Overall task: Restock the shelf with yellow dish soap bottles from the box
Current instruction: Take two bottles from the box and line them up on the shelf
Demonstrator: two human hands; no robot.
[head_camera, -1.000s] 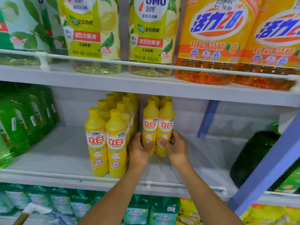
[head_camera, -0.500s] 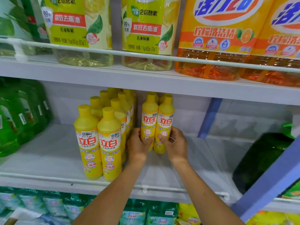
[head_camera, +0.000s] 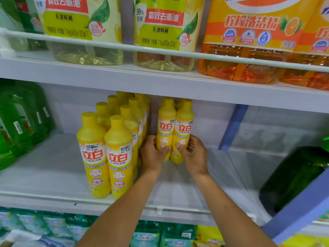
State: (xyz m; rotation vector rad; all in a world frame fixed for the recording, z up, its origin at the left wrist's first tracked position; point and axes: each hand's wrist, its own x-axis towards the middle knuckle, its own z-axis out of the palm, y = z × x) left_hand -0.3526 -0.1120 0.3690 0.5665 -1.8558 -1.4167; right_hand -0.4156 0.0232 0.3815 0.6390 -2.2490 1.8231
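Observation:
Two yellow dish soap bottles stand upright side by side deep on the white middle shelf (head_camera: 187,191). My left hand (head_camera: 153,155) is wrapped around the lower part of the left bottle (head_camera: 166,122). My right hand (head_camera: 194,155) grips the lower part of the right bottle (head_camera: 184,124). More yellow caps show just behind them. To their left stand two rows of several yellow dish soap bottles (head_camera: 106,154), running from the shelf front to the back. The box is out of view.
Green bottles (head_camera: 19,122) fill the shelf's left end. A dark green jug (head_camera: 292,177) lies at the right behind a blue upright (head_camera: 233,127). The shelf above holds large yellow-green (head_camera: 83,24) and orange (head_camera: 249,41) detergent bottles behind a rail. Green pouches (head_camera: 146,236) sit below.
Both hands stay on the same two bottles, which have slid a little farther back on the shelf. My head has moved closer and tilted slightly down.

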